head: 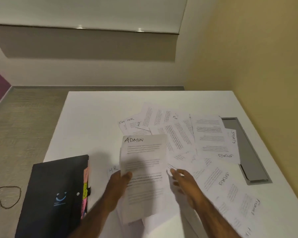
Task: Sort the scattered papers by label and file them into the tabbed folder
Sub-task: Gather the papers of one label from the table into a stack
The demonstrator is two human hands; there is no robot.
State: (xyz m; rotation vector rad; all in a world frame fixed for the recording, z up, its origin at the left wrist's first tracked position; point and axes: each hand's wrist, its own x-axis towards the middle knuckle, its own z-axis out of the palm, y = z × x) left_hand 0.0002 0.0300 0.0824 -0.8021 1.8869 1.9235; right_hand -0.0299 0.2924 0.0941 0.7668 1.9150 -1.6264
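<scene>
in the head view, a sheet labelled "admin" (144, 160) is held raised over the white table (93, 117) by the left hand (120, 184). it is pinched at its left edge, with the thumb on the front. the right hand (181, 182) is seen just beside this sheet, fingers loosely stretched over the scattered papers (187, 134); because of blur it cannot be told if they are touched. these papers are spread over the middle and right of the table. the black tabbed folder (58, 191) is laid closed at the near left, with coloured tabs (85, 188) shown at its right edge.
</scene>
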